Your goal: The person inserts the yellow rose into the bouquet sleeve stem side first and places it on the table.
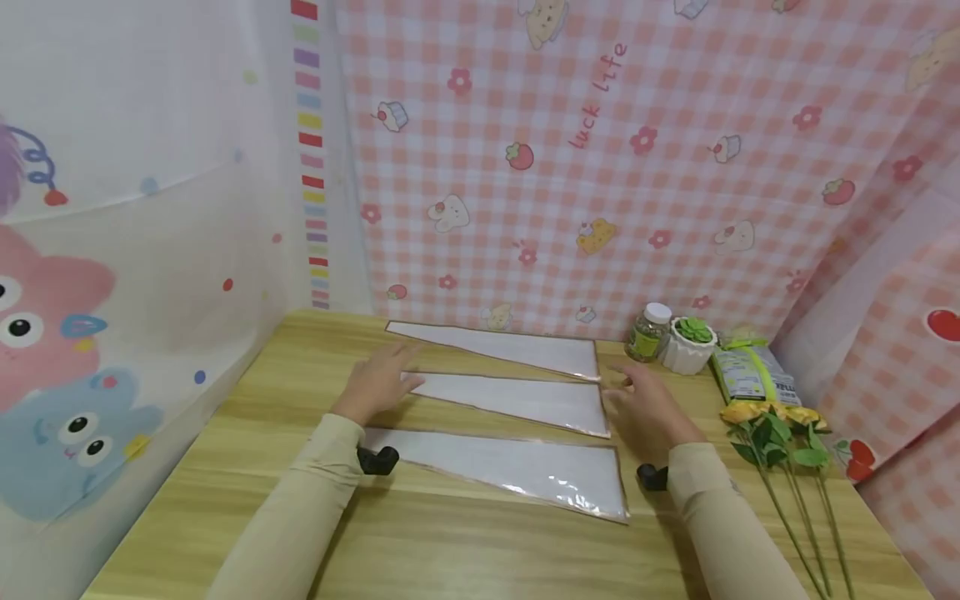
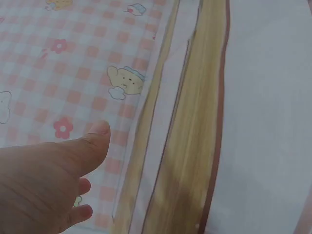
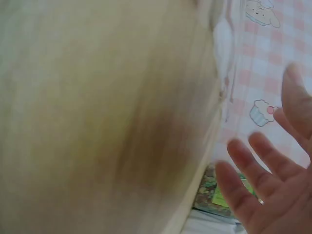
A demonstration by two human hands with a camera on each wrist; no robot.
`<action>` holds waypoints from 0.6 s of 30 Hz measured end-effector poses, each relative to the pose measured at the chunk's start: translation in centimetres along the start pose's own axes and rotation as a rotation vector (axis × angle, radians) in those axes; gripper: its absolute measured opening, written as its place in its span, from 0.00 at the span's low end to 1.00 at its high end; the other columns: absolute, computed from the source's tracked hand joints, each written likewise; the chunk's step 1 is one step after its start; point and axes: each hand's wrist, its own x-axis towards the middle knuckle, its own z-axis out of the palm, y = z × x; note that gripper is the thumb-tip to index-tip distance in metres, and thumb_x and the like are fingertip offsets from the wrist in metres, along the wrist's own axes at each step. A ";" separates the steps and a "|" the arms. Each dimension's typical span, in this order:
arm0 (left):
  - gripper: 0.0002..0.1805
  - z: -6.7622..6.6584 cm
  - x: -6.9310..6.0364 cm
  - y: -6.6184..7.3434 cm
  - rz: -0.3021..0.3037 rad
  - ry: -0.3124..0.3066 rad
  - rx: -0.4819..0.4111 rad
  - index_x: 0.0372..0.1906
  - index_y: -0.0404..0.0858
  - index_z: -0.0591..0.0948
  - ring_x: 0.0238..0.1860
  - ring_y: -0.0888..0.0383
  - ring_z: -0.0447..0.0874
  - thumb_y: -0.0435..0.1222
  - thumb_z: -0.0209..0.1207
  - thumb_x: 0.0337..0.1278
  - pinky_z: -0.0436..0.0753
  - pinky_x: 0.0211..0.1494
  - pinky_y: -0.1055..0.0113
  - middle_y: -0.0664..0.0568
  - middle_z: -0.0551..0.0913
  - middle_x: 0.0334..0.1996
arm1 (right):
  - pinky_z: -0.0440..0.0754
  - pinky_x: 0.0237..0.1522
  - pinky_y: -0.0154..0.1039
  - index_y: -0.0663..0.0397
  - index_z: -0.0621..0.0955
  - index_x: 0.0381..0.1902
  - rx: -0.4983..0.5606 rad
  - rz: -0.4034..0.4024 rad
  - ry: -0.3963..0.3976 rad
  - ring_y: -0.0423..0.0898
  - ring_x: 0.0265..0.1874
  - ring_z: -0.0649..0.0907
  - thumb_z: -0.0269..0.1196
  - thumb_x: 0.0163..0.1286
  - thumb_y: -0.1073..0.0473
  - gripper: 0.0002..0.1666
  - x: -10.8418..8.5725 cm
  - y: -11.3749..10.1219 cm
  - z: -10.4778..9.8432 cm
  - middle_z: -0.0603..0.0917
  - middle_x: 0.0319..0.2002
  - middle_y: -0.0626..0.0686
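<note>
Three long white wedge-shaped sheets with brown edging lie one behind another on the wooden table: the back sheet (image 1: pixel 510 346), the middle sheet (image 1: pixel 525 402) and the glossy front sheet (image 1: pixel 525 468). Each narrows to the left. My left hand (image 1: pixel 378 385) is by the middle sheet's narrow end, and in the left wrist view its thumb (image 2: pixel 95 146) is extended. Beyond the wide right ends my right hand (image 1: pixel 651 402) hovers with nothing in its grasp; its fingers (image 3: pixel 265 168) are spread in the right wrist view. Whether the left fingertips touch the middle sheet I cannot tell.
At the back right stand a jar with a white lid (image 1: pixel 647 333), a potted succulent (image 1: pixel 688 346) and a packet with a green ribbon (image 1: pixel 753 375). Several yellow roses (image 1: pixel 776 414) lie along the right edge. Printed cloth (image 1: pixel 480 167) hangs behind the table (image 1: pixel 465 550).
</note>
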 end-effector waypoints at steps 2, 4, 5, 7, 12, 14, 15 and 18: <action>0.35 0.2 0.0 -0.1 -0.004 -0.014 -0.025 0.79 0.42 0.63 0.73 0.34 0.62 0.49 0.56 0.74 0.65 0.66 0.27 0.37 0.62 0.76 | 0.75 0.60 0.65 0.68 0.73 0.69 0.009 -0.024 -0.052 0.70 0.57 0.78 0.67 0.70 0.62 0.32 0.1 0.4 0.4 0.76 0.61 0.73; 0.34 0.4 0.0 -0.2 -0.009 -0.040 -0.062 0.77 0.41 0.65 0.74 0.34 0.61 0.48 0.56 0.74 0.64 0.67 0.27 0.36 0.62 0.76 | 0.75 0.61 0.65 0.68 0.74 0.67 0.000 -0.069 -0.106 0.71 0.58 0.78 0.70 0.68 0.61 0.33 0.3 0.7 0.7 0.77 0.61 0.73; 0.33 0.5 0.0 -0.2 -0.006 -0.052 -0.069 0.76 0.40 0.67 0.74 0.34 0.60 0.48 0.56 0.74 0.64 0.67 0.28 0.35 0.62 0.76 | 0.74 0.62 0.65 0.68 0.75 0.66 -0.007 -0.094 -0.127 0.72 0.59 0.77 0.71 0.66 0.61 0.33 0.4 0.8 0.9 0.76 0.62 0.73; 0.30 0.8 -0.1 -0.4 -0.004 -0.080 -0.083 0.74 0.38 0.70 0.74 0.34 0.60 0.47 0.57 0.74 0.64 0.68 0.29 0.35 0.61 0.76 | 0.73 0.62 0.65 0.67 0.76 0.66 -0.035 -0.123 -0.166 0.72 0.60 0.76 0.72 0.64 0.60 0.35 0.4 0.8 1.0 0.77 0.62 0.73; 0.32 1.3 -0.3 -0.7 -0.008 -0.121 -0.050 0.73 0.42 0.72 0.73 0.34 0.61 0.47 0.62 0.69 0.63 0.69 0.30 0.34 0.61 0.75 | 0.70 0.63 0.68 0.64 0.74 0.69 -0.114 -0.119 -0.224 0.72 0.61 0.72 0.75 0.61 0.54 0.41 0.3 0.3 1.1 0.73 0.61 0.75; 0.34 1.5 -0.2 -0.8 -0.009 -0.130 -0.031 0.74 0.43 0.70 0.73 0.34 0.62 0.48 0.63 0.68 0.63 0.70 0.31 0.34 0.62 0.75 | 0.69 0.63 0.69 0.64 0.74 0.68 -0.137 -0.105 -0.235 0.73 0.61 0.71 0.75 0.61 0.54 0.42 0.2 0.1 1.1 0.72 0.60 0.75; 0.34 1.6 -0.2 -0.9 -0.007 -0.135 -0.019 0.74 0.43 0.71 0.73 0.34 0.62 0.48 0.63 0.68 0.64 0.70 0.31 0.34 0.63 0.74 | 0.69 0.63 0.68 0.64 0.75 0.68 -0.140 -0.096 -0.234 0.72 0.61 0.71 0.75 0.61 0.54 0.41 0.2 0.0 1.1 0.72 0.60 0.74; 0.34 1.7 0.2 -0.9 -0.022 -0.159 -0.008 0.75 0.44 0.70 0.74 0.34 0.61 0.50 0.62 0.68 0.63 0.71 0.32 0.35 0.62 0.75 | 0.70 0.61 0.67 0.65 0.79 0.64 -0.147 -0.087 -0.226 0.69 0.58 0.72 0.76 0.60 0.56 0.36 0.2 0.0 1.3 0.74 0.57 0.71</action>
